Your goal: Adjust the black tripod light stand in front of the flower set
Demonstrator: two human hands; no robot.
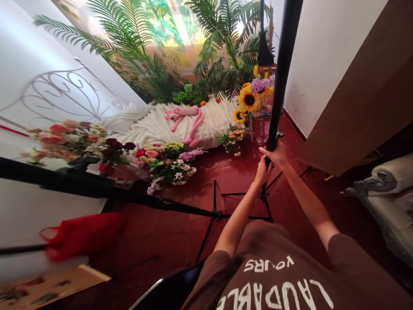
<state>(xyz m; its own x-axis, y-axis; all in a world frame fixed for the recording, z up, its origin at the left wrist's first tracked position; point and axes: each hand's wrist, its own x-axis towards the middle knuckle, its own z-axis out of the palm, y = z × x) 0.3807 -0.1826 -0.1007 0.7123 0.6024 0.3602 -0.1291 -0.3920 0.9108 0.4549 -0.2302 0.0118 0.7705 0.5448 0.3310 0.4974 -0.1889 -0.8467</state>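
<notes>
A tall black stand pole (281, 82) rises through the right half of the head view, its tripod legs spread on the red floor. Both of my hands are on it. My right hand (276, 153) grips the pole at a joint with a small black knob. Just below and left of it, my left hand (263, 172) is wrapped round the lower pole. A second black stand (109, 191) runs from the left edge to its legs, with neither hand on it.
Flower bunches (176, 168) and sunflowers (249, 100) border a white draped bed (145, 125) with a pink plush toy (193, 125). Palm leaves stand behind. A red bag (84, 234) is at left; a cream sofa (392, 181) is at right.
</notes>
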